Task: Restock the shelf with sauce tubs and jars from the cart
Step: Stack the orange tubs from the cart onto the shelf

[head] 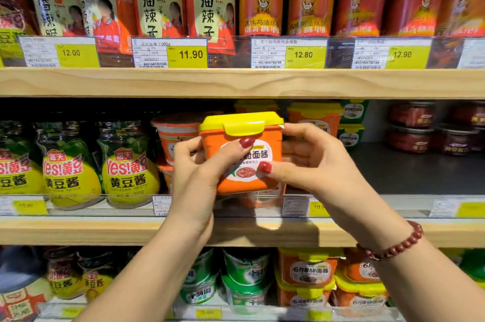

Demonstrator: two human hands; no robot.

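An orange sauce tub with a yellow clip lid (242, 138) is held up in front of the middle shelf (78, 230). My left hand (195, 172) grips its left side, thumb across the front label. My right hand (312, 159) grips its right side, thumb on the label's lower edge. The tub tilts slightly, its base just above the clear shelf-front rail. Behind it stand an orange cup-shaped tub (175, 135) and another orange tub with yellow lid (315, 117). The cart is out of view.
Yellow soybean paste jars (128, 172) fill the middle shelf's left. Green tubs (351, 122) and dark red tubs (412, 125) sit at the right, with bare dark shelf floor (406, 172) before them. Chilli oil jars (259, 4) line the upper shelf; more tubs (307, 272) sit below.
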